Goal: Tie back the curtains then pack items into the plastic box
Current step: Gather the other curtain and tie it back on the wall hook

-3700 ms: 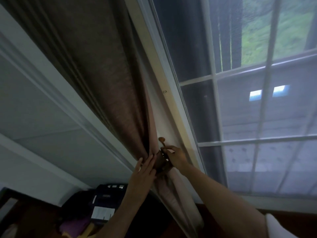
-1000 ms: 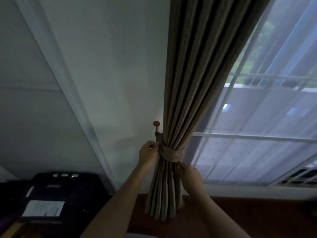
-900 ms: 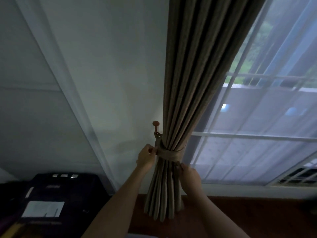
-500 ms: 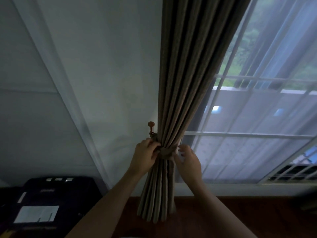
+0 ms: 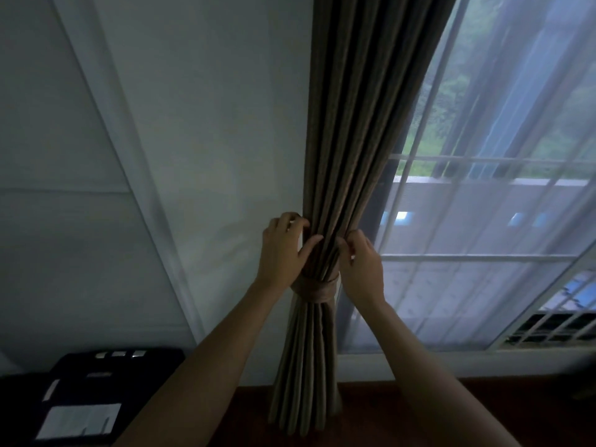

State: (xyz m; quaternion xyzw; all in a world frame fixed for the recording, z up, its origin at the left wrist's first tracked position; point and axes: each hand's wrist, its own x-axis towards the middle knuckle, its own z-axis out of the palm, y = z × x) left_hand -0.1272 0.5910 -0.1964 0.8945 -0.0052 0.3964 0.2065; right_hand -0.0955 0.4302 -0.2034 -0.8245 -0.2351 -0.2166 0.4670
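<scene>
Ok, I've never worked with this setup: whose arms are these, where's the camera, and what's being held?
There is no machine here: a person works bare-handed, and the single camera sits on their head, looking forward and down. The left hand and the right hand each grip the folds of the brown curtain just above the tieback, which is already wrapped round it. To the right is a window behind sheer fabric. A black case sits at lower left.

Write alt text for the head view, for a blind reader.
The left hand and right hand grip a gathered brown curtain just above its fabric tieback, one on each side. A white wall lies to the left, a sheer-covered window to the right.
</scene>
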